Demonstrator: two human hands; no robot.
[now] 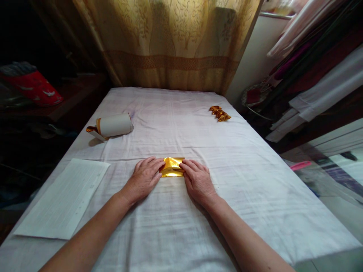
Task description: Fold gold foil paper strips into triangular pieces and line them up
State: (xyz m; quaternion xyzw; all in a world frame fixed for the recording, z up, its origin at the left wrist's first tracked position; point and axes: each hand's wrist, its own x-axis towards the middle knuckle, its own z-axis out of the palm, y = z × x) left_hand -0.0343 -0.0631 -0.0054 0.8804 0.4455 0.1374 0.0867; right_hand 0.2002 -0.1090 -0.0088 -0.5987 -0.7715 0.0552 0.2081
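Note:
A small shiny piece of gold foil paper (172, 167) lies on the white-covered bed or table, between my two hands. My left hand (146, 174) has its bent fingertips and thumb at the foil's left edge. Over the right edge, my right hand (199, 179) has its fingers and thumb closed in the same way. The foil looks slightly puffed up in the middle, with creases. Its ends are partly hidden by my fingers. Farther back on the right lies a twisted, crinkled gold foil piece (220, 113).
A white roll (115, 125) with a gold lining lies at the back left. Nearer on the left is a printed paper sheet (64, 200). A patterned curtain (176, 41) hangs at the far edge. Clothes (320, 87) hang at the right, and a red container (35, 87) stands at the left.

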